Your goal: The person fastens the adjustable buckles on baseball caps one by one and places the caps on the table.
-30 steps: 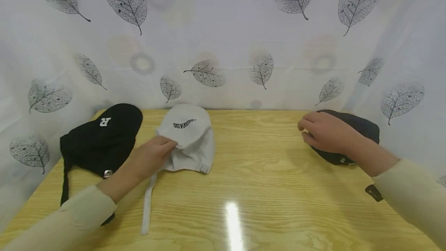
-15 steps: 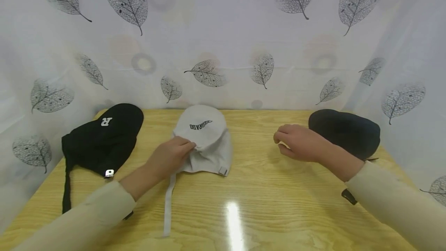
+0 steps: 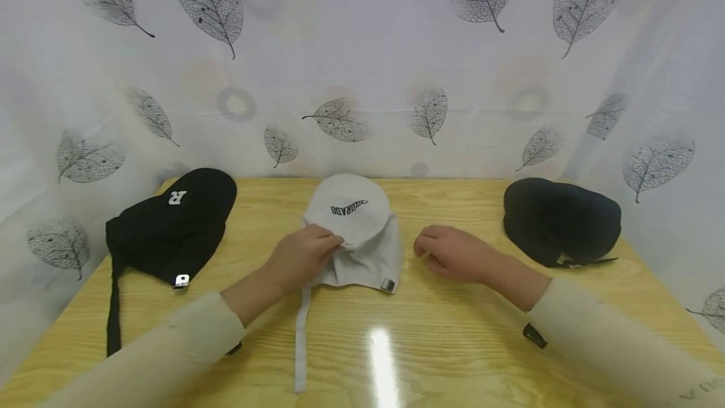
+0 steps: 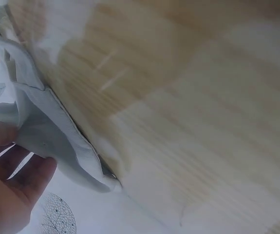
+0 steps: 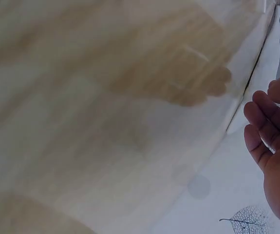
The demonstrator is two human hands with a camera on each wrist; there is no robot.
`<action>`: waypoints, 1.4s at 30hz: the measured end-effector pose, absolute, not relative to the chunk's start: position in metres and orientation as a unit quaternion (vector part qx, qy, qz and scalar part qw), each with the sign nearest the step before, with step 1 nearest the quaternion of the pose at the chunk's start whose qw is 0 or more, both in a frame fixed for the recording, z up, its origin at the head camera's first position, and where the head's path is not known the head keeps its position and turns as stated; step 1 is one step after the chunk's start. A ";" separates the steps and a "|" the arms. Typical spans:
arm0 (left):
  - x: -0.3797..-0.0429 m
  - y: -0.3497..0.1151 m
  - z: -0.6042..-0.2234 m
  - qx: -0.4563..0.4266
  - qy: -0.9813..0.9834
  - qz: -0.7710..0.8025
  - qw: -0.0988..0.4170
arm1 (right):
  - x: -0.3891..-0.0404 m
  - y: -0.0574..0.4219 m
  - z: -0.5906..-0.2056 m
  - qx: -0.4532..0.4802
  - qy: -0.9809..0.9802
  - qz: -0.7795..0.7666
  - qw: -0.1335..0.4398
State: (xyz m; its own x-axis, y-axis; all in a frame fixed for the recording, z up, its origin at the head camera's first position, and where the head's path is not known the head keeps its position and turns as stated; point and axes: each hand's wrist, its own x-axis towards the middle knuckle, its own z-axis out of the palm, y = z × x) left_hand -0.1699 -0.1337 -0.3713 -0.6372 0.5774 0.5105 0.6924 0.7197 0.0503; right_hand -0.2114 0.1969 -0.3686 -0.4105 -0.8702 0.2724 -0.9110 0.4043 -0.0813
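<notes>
In the head view a white cap [image 3: 354, 209] with dark "COLORADO" lettering lies mid-table. Its pale strap [image 3: 301, 345] trails toward the front, and a metal buckle [image 3: 387, 284] shows at its right corner. My left hand [image 3: 297, 260] pinches the cap's near left edge between thumb and fingers. The left wrist view shows that hand [image 4: 13, 190] from below, gripping the cap's fabric [image 4: 47, 131]. Just right of the cap, my right hand [image 3: 453, 254] hovers with loosely bent fingers and holds nothing. In the right wrist view its fingers [image 5: 261, 119] are apart from the cap [image 5: 271, 56].
A black cap [image 3: 170, 232] with a white "R" lies at the left of the wooden table [image 3: 442, 357]. At the right rests a dark cap [image 3: 561, 219]; a small black strap end [image 3: 534, 335] shows beside my right sleeve. A leaf-print curtain [image 3: 385, 68] hangs behind.
My left hand has drawn the white cap rightward and slightly nearer. My right hand has moved left, away from the dark cap, to beside the white one.
</notes>
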 end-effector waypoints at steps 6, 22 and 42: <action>-0.168 -0.123 -0.371 -0.355 -0.896 -0.124 0.235 | -0.205 0.186 -0.370 0.517 -0.840 0.135 0.090; -0.169 -0.104 -0.361 -0.325 -0.916 -0.194 0.134 | -0.203 0.175 -0.370 0.612 -0.776 0.123 0.090; -0.179 -0.119 -0.375 -0.360 -0.902 -0.175 0.160 | -0.198 0.164 -0.372 0.663 -0.738 0.108 0.065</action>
